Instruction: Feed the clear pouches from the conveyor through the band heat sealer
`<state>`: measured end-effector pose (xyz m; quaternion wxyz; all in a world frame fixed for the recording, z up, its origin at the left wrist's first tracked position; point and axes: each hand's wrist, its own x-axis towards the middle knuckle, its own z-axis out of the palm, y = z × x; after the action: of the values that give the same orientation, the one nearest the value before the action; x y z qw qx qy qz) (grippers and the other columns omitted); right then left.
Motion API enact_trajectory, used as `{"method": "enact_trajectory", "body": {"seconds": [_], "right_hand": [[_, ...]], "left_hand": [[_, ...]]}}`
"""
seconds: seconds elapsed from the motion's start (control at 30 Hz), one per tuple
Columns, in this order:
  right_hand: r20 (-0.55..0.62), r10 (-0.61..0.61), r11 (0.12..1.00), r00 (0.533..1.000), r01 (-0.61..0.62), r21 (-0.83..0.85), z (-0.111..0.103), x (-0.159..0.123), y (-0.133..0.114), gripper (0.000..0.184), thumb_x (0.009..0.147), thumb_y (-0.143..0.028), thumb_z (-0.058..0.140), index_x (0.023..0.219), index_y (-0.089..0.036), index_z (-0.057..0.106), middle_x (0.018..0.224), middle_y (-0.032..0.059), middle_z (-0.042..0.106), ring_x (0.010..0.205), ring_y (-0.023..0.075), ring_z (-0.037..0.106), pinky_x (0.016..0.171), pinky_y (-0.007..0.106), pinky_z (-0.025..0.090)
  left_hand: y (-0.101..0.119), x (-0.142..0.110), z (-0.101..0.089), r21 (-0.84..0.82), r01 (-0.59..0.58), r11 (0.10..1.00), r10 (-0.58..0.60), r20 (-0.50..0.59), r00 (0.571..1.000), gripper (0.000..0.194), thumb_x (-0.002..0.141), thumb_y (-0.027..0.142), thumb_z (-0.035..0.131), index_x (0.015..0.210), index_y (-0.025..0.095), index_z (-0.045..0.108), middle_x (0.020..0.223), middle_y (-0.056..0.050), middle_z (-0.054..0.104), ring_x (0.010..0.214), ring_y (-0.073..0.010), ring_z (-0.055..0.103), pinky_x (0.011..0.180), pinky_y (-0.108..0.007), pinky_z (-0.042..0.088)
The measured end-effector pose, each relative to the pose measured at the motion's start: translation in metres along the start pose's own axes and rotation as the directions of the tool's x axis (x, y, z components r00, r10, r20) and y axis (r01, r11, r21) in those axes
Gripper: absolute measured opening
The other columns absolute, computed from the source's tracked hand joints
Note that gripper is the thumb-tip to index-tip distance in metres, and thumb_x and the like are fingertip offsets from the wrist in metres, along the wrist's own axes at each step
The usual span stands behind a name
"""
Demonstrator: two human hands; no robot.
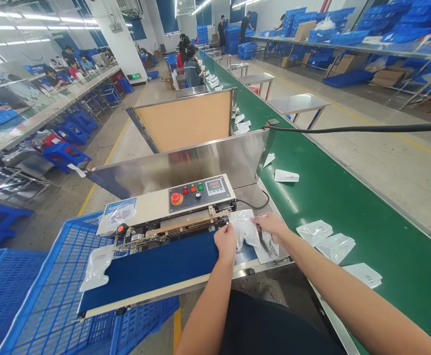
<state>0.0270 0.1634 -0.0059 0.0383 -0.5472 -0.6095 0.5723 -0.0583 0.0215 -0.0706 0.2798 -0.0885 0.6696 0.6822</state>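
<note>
A white plastic pouch (245,228) spans the gap between my two hands at the right end of a band sealing machine (200,192). My left hand (225,241) pinches its left edge, close to the sealing slot. At its upper right corner, the fingers of my right hand (270,224) are closed on it. Below my right hand lies another pouch (270,243), partly hidden by that hand. On the far left end of the machine's blue belt (159,264), a sealed white pouch (97,268) hangs partly over the edge.
A green conveyor (333,207) runs along my right, with several white pouches (335,246) on it. Below the machine's left end stands a blue crate (52,281). A metal partition (185,160) rises behind the machine. A black cable (363,129) crosses above the conveyor. People sit farther along.
</note>
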Motion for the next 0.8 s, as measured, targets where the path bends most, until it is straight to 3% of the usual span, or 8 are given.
{"method": "enact_trajectory", "body": {"seconds": [0.17,0.33,0.37,0.43,0.53,0.6,0.7,0.8], "right_hand": [[0.105,0.007,1.000,0.994,-0.010,0.023,0.026,-0.007,-0.013,0.019,0.080,-0.027,0.081,0.070,-0.019,0.068,0.062,0.0012,0.066,0.051,0.0116,0.055,0.046,0.022,0.039],[0.242,-0.021,0.940,0.970,-0.064,0.336,0.025,-0.043,-0.014,0.033,0.072,-0.031,0.092,0.099,-0.019,0.078,0.090,0.0083,0.079,0.072,0.0198,0.073,0.063,0.030,0.060],[0.282,-0.078,0.913,0.956,-0.045,0.404,0.022,-0.052,-0.015,0.037,0.071,-0.033,0.093,0.102,-0.019,0.078,0.099,0.0100,0.080,0.080,0.0222,0.076,0.073,0.033,0.064],[0.359,-0.223,0.870,0.906,0.019,0.493,0.019,-0.068,-0.017,0.040,0.071,-0.038,0.092,0.104,-0.020,0.080,0.116,0.0121,0.079,0.100,0.0271,0.078,0.091,0.039,0.063],[0.384,-0.397,0.852,0.834,0.179,0.492,0.018,-0.080,-0.020,0.044,0.078,-0.049,0.088,0.110,-0.020,0.081,0.126,0.0136,0.077,0.123,0.0313,0.070,0.105,0.041,0.057],[0.246,-0.444,0.831,0.862,0.294,0.472,0.017,-0.081,-0.015,0.055,0.081,-0.060,0.084,0.120,-0.022,0.078,0.132,0.0138,0.074,0.126,0.0304,0.067,0.103,0.040,0.057],[-0.028,-0.424,0.813,0.905,0.394,0.429,0.013,-0.078,0.007,0.067,0.082,-0.074,0.077,0.125,-0.024,0.073,0.129,0.0130,0.074,0.113,0.0265,0.070,0.091,0.036,0.060],[0.027,-0.425,0.857,0.905,0.392,0.335,0.007,-0.080,0.034,0.061,0.080,-0.074,0.080,0.108,-0.019,0.076,0.100,0.0103,0.078,0.087,0.0227,0.070,0.077,0.033,0.059]], "left_hand": [[0.009,-0.001,-0.038,-0.022,0.003,1.000,-0.005,-0.060,0.998,0.046,0.078,0.051,0.084,0.099,0.011,0.083,0.103,-0.017,0.082,0.098,-0.0304,0.077,0.084,-0.038,0.060],[0.030,-0.050,-0.080,-0.063,-0.288,0.955,0.264,-0.254,0.931,0.058,0.087,0.053,0.082,0.132,0.017,0.072,0.129,-0.017,0.076,0.123,-0.0288,0.071,0.108,-0.040,0.055],[0.033,-0.061,-0.081,-0.061,-0.308,0.949,0.292,-0.191,0.937,0.061,0.087,0.053,0.082,0.134,0.017,0.071,0.127,-0.018,0.077,0.121,-0.0290,0.072,0.107,-0.040,0.055],[0.038,-0.080,-0.074,-0.062,-0.251,0.966,0.256,0.094,0.962,0.063,0.084,0.057,0.084,0.130,0.015,0.074,0.119,-0.017,0.079,0.113,-0.0300,0.074,0.101,-0.040,0.058],[0.040,-0.092,-0.052,-0.022,-0.169,0.985,0.158,0.489,0.858,0.060,0.084,0.060,0.082,0.120,0.013,0.080,0.112,-0.014,0.081,0.102,-0.0287,0.074,0.092,-0.038,0.058],[0.039,-0.092,-0.040,-0.005,-0.145,0.989,0.127,0.509,0.851,0.058,0.086,0.062,0.079,0.116,0.012,0.081,0.107,-0.013,0.081,0.094,-0.0262,0.072,0.087,-0.036,0.057],[0.039,-0.089,-0.036,0.015,-0.113,0.994,0.101,0.335,0.937,0.058,0.086,0.062,0.079,0.116,0.012,0.079,0.106,-0.013,0.079,0.091,-0.0241,0.070,0.082,-0.033,0.055],[0.040,-0.089,-0.041,0.055,-0.182,0.982,0.154,0.331,0.931,0.053,0.088,0.058,0.078,0.118,0.014,0.078,0.108,-0.012,0.078,0.094,-0.0236,0.069,0.084,-0.032,0.054]]}}
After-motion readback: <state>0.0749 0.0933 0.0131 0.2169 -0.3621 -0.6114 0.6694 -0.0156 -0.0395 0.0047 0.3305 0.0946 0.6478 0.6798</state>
